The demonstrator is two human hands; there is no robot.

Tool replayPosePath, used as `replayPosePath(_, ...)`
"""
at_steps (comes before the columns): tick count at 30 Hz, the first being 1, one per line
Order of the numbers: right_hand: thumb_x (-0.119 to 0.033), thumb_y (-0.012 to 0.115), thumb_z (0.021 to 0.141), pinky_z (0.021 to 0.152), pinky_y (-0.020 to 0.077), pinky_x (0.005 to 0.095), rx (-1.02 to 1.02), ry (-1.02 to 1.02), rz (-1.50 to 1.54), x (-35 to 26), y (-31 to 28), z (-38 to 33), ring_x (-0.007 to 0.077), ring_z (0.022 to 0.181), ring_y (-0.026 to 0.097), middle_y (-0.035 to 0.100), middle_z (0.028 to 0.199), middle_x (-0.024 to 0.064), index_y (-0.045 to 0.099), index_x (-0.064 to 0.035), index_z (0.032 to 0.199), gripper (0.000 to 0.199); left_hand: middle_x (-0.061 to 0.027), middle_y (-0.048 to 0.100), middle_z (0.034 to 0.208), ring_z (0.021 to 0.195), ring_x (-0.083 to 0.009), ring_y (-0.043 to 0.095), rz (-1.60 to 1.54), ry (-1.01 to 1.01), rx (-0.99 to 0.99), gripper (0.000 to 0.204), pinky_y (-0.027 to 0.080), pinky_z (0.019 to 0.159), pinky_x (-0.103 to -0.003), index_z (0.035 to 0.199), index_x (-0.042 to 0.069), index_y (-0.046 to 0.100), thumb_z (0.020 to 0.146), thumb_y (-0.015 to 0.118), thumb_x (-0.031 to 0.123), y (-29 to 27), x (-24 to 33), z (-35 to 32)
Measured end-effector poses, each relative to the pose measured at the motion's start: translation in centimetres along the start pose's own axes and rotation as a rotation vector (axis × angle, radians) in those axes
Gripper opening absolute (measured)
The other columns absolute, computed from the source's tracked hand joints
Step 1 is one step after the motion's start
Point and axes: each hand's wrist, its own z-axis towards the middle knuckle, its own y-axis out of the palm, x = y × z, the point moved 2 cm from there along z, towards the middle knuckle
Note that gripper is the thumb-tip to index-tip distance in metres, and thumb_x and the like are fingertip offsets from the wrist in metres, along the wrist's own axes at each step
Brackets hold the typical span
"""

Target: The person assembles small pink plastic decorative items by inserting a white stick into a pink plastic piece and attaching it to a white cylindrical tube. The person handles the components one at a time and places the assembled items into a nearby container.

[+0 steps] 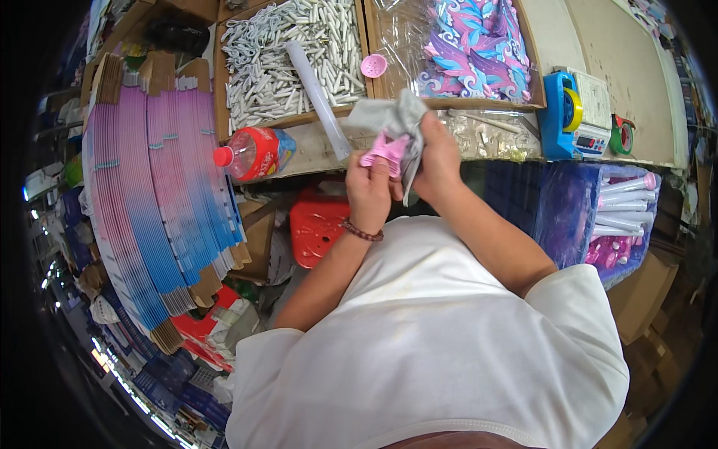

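Observation:
Both my hands meet in front of my chest, just off the table's near edge. My left hand [369, 196] pinches a small pink plastic piece [385, 152] with pointed prongs, its thumb on the lower part. Against that piece my right hand [440, 159] presses a crumpled grey cloth [407, 123], its fingers closed round the fabric. A pale flap of the cloth hangs out to the left, slightly blurred. Part of the pink piece is hidden by the cloth and fingers. Just beyond my hands, a round pink perforated cap [374, 66] lies on the tray edge.
A tray of white stick-like parts [299, 67] and a tray of pink-blue printed pieces [479, 52] fill the far side. Left stand a red-labelled bottle [254, 153] and stacked folded cartons [149, 187]. Right are a tape dispenser [562, 116] and a blue-lined crate [572, 206].

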Motion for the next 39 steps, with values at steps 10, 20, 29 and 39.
replayPosePath(10, -0.034, 0.04, 0.102, 0.085, 0.0455, 0.0279, -0.389, -0.18, -0.758, 1.3, -0.3, -0.1, 0.0186, 0.094, 0.057, 0.054, 0.115, 0.0141, 0.01, -0.0181, 0.153, 0.061, 0.0053, 0.048, 0.068, 0.046, -0.0037, 0.038, -0.292, -0.454, -0.007, 0.02, 0.029, 0.037, -0.021, 0.113, 0.012, 0.056, 0.099, 0.044, 0.017, 1.2, 1.8, 2.0)
replayPosePath(20, -0.048, 0.036, 0.1, 0.084, 0.0535, 0.0329, -0.313, -0.157, -0.453, -1.1, 0.6, 2.0, 0.0197, 0.103, 0.059, 0.057, 0.123, 0.0119, 0.052, -0.0008, 0.13, 0.058, 0.0029, 0.035, 0.057, 0.042, -0.0091, 0.032, -0.163, -0.499, -0.21, 0.012, 0.029, 0.038, -0.025, 0.091, 0.011, 0.05, 0.098, 0.05, 0.02, 1.8, 1.2, -1.2)
replayPosePath(29, -0.041, 0.034, 0.102, 0.093, 0.0438, 0.0424, -0.496, -0.415, -0.98, -4.2, 2.5, -0.1, 0.0317, 0.108, 0.057, 0.06, 0.118, 0.0179, 0.051, -0.0012, 0.13, 0.052, -0.0247, 0.063, 0.076, 0.07, -0.0429, 0.063, 1.188, 0.279, -0.173, 0.017, 0.05, 0.058, -0.047, 0.1, 0.001, 0.052, 0.087, 0.056, 0.011, -1.8, 2.0, 1.9)
replayPosePath(39, -0.056, 0.024, 0.099, 0.075, 0.0462, 0.0422, -0.427, 0.041, -1.264, 0.0, -0.4, 0.4, 0.0334, 0.081, 0.061, 0.064, 0.085, 0.0166, 0.064, -0.0018, 0.098, 0.067, -0.021, 0.061, 0.07, 0.065, -0.0408, 0.061, 1.072, 0.528, -0.33, 0.015, 0.049, 0.058, -0.05, 0.092, -0.001, 0.052, 0.082, 0.059, 0.007, -1.7, 2.5, 1.0)
